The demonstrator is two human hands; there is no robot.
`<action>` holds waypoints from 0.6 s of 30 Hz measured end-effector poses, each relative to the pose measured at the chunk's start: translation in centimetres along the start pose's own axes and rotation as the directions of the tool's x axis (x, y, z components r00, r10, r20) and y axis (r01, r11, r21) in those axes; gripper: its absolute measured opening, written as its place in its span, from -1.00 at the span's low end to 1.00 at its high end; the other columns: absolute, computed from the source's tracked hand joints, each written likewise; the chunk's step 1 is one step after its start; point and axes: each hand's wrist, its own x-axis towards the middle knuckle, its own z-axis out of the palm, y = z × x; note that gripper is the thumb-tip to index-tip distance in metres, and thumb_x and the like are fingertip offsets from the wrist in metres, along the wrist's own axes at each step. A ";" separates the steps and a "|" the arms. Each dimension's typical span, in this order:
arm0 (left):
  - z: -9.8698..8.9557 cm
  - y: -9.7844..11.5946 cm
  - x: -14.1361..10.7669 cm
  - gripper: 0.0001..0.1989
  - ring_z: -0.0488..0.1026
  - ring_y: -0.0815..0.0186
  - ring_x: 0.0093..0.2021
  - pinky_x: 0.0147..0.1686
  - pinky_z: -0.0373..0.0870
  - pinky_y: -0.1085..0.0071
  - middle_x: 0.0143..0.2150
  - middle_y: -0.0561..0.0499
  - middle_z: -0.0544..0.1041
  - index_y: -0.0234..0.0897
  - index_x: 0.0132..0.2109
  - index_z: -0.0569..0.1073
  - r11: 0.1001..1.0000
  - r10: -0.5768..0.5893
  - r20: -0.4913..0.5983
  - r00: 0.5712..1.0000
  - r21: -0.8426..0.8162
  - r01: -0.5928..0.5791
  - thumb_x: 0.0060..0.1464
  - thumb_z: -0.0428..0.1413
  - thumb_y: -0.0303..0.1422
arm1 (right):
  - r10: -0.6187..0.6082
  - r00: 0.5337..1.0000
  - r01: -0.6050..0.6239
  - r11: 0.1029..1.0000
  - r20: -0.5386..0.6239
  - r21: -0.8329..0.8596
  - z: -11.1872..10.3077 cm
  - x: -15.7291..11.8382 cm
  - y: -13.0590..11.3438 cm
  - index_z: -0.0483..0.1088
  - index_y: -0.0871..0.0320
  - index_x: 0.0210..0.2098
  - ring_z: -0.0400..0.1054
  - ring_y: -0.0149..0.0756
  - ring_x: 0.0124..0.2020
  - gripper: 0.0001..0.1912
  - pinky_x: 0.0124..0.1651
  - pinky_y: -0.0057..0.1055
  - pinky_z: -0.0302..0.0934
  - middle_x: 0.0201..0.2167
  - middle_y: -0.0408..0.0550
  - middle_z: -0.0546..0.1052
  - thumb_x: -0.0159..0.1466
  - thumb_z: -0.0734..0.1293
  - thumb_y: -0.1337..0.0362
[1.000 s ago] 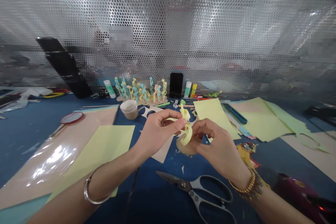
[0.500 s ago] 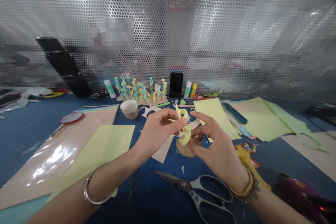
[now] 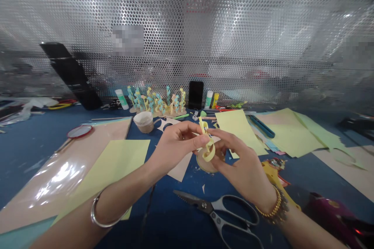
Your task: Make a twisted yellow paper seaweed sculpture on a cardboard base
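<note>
A curled yellow paper strip (image 3: 209, 155) hangs upright between my hands at the middle of the view. My left hand (image 3: 178, 140) pinches its upper part between thumb and fingers. On the other side, my right hand (image 3: 241, 163) has its fingers closed against the strip's right edge. Partly hidden beneath the strip and right hand is a round tan disc (image 3: 204, 165) on the blue table. Scissors (image 3: 214, 208) with grey handles lie near the front, blades pointing left.
Twisted paper pieces (image 3: 157, 101) stand at the back beside a phone (image 3: 196, 94) and glue sticks. A white cup (image 3: 143, 121) is left of centre. Yellow sheets (image 3: 117, 163) lie on both sides; a yellow tool (image 3: 273, 175) and purple object (image 3: 336, 212) are at the right.
My right hand's fingers have closed in on the strip, with the index finger moving down and left. The strip has turned slightly. My left hand is nearly unmoved.
</note>
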 end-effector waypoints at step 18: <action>-0.4 -0.5 0.3 -0.94 0.43 0.45 -0.46 -0.41 0.43 0.54 -0.44 0.09 0.53 -0.26 -0.38 0.51 1.000 0.017 -0.038 0.999 -0.002 -0.017 -0.04 0.22 -0.37 | 0.127 0.991 -0.118 0.973 -0.031 0.196 0.1 0.2 -0.1 0.21 -0.01 0.07 0.39 -0.33 -0.44 -0.38 -0.32 -0.34 0.29 -0.48 -0.25 0.51 0.03 0.35 0.46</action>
